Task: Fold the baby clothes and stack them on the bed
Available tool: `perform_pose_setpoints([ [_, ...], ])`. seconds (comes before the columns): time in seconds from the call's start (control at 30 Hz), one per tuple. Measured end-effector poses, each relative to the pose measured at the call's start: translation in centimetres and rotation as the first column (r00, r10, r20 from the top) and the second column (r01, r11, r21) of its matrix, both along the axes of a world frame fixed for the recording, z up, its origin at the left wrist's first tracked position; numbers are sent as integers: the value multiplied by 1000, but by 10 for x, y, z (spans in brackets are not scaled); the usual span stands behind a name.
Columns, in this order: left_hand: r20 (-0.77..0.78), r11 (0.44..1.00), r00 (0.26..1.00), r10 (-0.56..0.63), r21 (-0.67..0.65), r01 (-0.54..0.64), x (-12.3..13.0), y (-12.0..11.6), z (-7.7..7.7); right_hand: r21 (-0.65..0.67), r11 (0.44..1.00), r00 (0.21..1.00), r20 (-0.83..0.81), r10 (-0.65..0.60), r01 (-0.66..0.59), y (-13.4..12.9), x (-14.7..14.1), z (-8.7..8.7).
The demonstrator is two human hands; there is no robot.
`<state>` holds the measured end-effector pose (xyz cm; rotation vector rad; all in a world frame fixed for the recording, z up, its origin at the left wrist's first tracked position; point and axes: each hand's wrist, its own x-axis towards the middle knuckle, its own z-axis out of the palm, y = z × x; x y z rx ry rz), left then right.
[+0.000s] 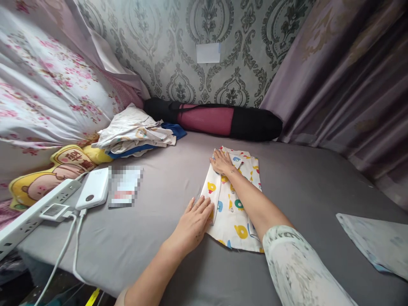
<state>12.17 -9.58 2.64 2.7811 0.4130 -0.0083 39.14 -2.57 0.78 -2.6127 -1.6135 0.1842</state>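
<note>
A small white garment (241,231) with yellow, blue and green prints lies on the grey sheet, its left side folded over toward the middle. My left hand (198,219) rests on its lower left edge, fingers stretched out. Near the top, my right hand (221,162) presses flat on the folded part with its fingers spread. My right forearm crosses over the garment and hides part of its right side.
A pile of folded clothes (134,129) lies at the back left, beside a long black and maroon bag (207,119). At the left are a power strip (35,212), a white power bank (93,189) with cables, and yellow plush cushions (47,178). Another cloth (379,242) lies at the right.
</note>
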Motion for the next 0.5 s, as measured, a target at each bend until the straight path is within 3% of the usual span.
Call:
perform_pose_setpoints([
  [0.27, -55, 1000, 998, 10, -17, -11, 3, -1, 6, 60, 998, 999, -38, 8, -5, 0, 8, -12],
  [0.5, 9, 1000, 1000, -17, 23, 17, -1, -10, 14, 94, 995, 997, -79, -12, 20, -8, 8, 1],
])
